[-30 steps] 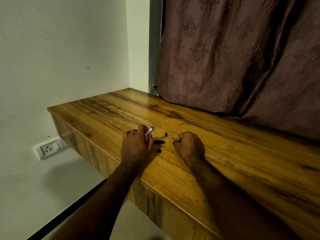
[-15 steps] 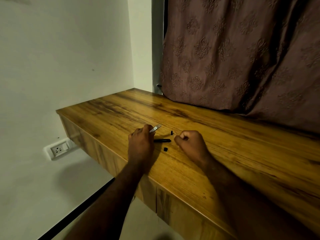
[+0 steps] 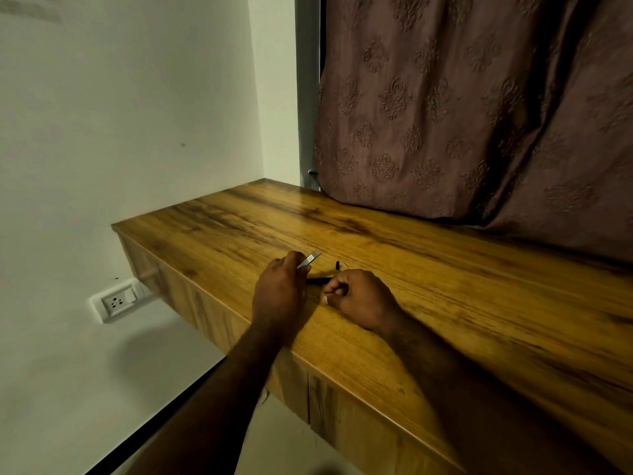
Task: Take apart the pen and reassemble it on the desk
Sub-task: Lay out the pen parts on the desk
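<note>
Head view: wooden desk against a white wall, brown curtain upper right, wall socket lower left. Left hand, frame centre, pinches silver pen piece. Black pen barrel lies on the desk between the hands, small black part just beyond. Right hand has curled fingers; contents can't be told.

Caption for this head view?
Left hand holds silver metal pen barrel; right hand curls beside black pen parts on wooden desk.
</note>
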Action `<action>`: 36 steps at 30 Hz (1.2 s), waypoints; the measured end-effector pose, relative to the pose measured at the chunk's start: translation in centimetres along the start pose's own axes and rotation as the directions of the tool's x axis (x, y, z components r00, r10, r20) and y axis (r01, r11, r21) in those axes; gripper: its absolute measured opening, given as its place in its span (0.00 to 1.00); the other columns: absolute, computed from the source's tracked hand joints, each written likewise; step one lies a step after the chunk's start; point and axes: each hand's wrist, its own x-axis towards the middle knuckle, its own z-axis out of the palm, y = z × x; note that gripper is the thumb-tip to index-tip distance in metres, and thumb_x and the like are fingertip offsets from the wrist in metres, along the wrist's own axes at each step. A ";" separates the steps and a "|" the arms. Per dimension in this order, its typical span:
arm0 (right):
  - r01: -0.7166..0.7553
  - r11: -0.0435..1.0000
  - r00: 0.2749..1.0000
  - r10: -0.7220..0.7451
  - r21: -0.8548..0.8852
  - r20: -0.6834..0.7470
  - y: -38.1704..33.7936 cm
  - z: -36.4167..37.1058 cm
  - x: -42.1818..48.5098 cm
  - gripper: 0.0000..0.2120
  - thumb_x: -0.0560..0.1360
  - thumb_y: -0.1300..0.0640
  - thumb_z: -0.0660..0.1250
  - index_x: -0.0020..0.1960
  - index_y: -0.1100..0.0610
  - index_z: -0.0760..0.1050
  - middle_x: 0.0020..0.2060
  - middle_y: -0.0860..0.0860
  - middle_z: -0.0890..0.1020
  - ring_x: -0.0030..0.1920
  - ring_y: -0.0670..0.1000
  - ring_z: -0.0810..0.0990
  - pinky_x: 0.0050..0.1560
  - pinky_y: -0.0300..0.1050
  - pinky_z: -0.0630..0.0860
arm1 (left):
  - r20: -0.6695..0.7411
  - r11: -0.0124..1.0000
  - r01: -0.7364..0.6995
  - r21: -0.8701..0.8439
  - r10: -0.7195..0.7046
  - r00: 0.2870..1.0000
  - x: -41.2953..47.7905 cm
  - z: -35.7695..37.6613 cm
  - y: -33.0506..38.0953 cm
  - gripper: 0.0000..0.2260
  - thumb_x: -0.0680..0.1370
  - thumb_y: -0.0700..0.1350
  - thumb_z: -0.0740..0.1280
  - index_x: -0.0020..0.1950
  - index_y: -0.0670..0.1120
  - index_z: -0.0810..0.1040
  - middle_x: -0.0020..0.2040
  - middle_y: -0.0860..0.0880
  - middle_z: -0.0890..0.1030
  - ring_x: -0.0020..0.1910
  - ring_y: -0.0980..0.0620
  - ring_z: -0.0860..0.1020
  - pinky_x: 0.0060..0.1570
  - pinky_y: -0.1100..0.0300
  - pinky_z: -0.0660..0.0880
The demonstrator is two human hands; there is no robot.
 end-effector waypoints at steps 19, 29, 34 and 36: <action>0.028 0.596 0.972 0.170 0.803 -0.160 -0.5 -1.8 0.2 0.04 0.74 0.67 0.68 0.47 0.63 0.80 0.33 0.55 0.80 0.30 0.47 0.76 0.31 0.35 0.74 | 0.086 0.993 -0.100 -0.059 0.105 0.991 0.1 0.4 -0.1 0.06 0.79 0.44 0.61 0.53 0.46 0.76 0.45 0.44 0.81 0.41 0.45 0.78 0.38 0.53 0.73; 0.026 0.693 0.948 0.211 0.720 -0.237 -0.2 -2.1 0.3 0.07 0.71 0.69 0.67 0.40 0.58 0.75 0.31 0.57 0.77 0.27 0.47 0.74 0.27 0.38 0.71 | 0.108 0.990 -0.123 -0.072 0.131 0.986 0.0 0.5 -0.2 0.07 0.79 0.44 0.61 0.54 0.46 0.76 0.46 0.44 0.81 0.43 0.45 0.78 0.41 0.52 0.75; -0.008 0.699 0.911 0.300 0.715 -0.283 0.6 -2.7 0.4 0.08 0.71 0.69 0.65 0.37 0.58 0.74 0.27 0.54 0.75 0.24 0.47 0.69 0.22 0.36 0.65 | 0.092 0.996 -0.060 -0.061 0.065 0.994 0.1 0.7 -0.4 0.07 0.80 0.45 0.59 0.55 0.48 0.75 0.47 0.46 0.81 0.43 0.49 0.77 0.40 0.54 0.74; -0.034 0.740 0.922 0.283 0.671 -0.266 0.7 -2.5 0.4 0.08 0.71 0.69 0.65 0.37 0.58 0.74 0.28 0.54 0.76 0.25 0.48 0.70 0.22 0.35 0.65 | 0.094 0.998 -0.046 -0.052 0.051 0.994 0.1 0.8 -0.5 0.07 0.80 0.45 0.59 0.55 0.48 0.75 0.47 0.47 0.81 0.42 0.49 0.77 0.39 0.56 0.73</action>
